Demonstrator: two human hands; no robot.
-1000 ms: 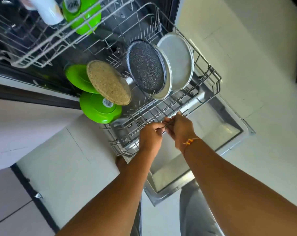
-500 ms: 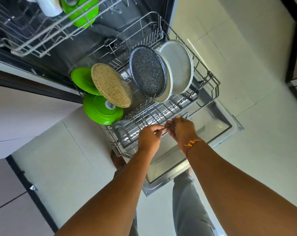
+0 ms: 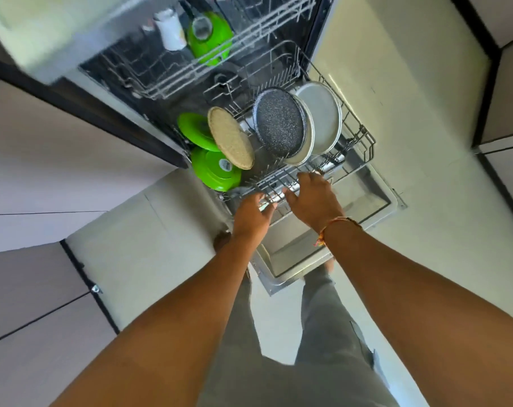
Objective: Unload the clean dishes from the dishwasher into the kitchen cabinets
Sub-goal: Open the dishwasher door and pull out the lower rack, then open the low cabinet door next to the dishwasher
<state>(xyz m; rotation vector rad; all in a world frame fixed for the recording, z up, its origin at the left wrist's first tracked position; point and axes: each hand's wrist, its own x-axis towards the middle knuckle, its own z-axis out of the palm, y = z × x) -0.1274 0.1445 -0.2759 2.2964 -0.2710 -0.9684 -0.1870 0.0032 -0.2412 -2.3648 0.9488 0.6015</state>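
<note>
Plates stand on edge in lower rack, facing door.

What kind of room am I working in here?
Most likely a home kitchen: an open dishwasher with its lower rack pulled out, plates standing in it, and flat-fronted cabinets alongside on a tiled floor.

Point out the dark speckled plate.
Head view, right of centre: the speckled plate stands in the lower rack, between the woven mat and a pale plate.
</note>
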